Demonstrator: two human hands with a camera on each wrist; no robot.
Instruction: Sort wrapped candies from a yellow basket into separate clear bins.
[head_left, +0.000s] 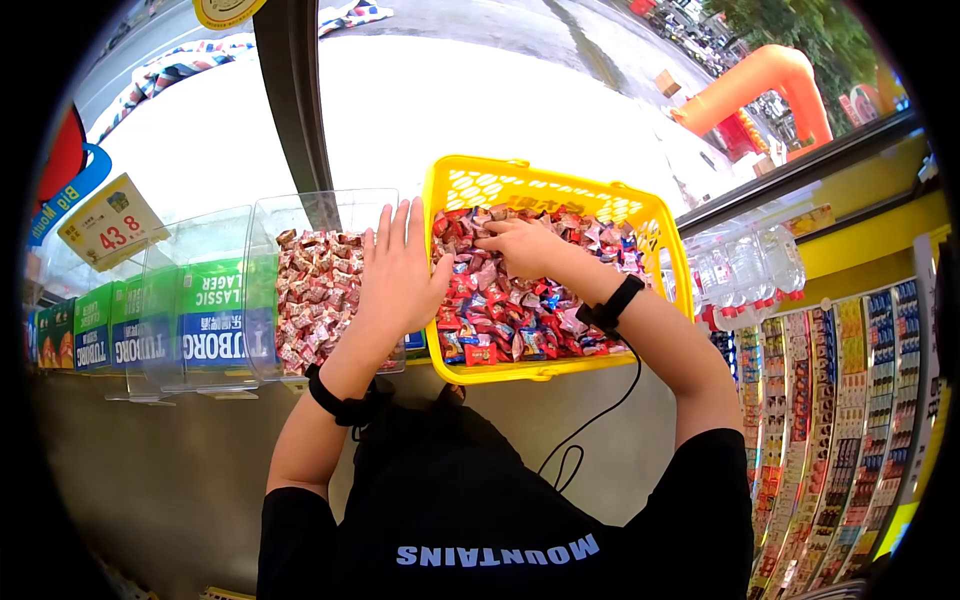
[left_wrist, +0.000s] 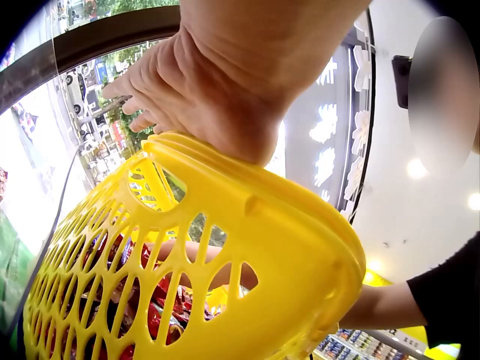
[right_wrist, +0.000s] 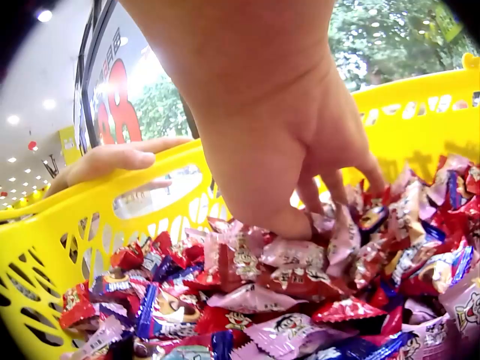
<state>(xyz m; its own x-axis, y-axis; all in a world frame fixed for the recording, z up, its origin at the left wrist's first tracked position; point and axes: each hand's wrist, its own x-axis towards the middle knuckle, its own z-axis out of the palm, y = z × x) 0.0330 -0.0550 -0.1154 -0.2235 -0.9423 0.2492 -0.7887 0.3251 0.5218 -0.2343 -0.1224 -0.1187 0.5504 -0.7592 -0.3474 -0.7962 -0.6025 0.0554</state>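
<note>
A yellow plastic basket [head_left: 560,375] holds many wrapped candies [head_left: 520,315] in red, pink and blue. My left hand [head_left: 400,270] lies at the basket's left rim with its fingers straight and pointing forward. In the left wrist view, the heel of that hand rests on the yellow rim [left_wrist: 247,169]. My right hand [head_left: 527,248] reaches down into the basket among the candies. Close up in the right wrist view, its spread fingers [right_wrist: 332,187] touch the pink and red wrappers [right_wrist: 300,255], and some fingertips are hidden between them.
Left of the basket stands a clear bin [head_left: 330,215] of small wrapped sweets [head_left: 315,290]. Farther left are clear bins with green and blue boxes [head_left: 210,310] behind. Bottles [head_left: 745,270] and a packed display rack [head_left: 830,400] stand to the right. A cable [head_left: 590,425] hangs from the right wrist.
</note>
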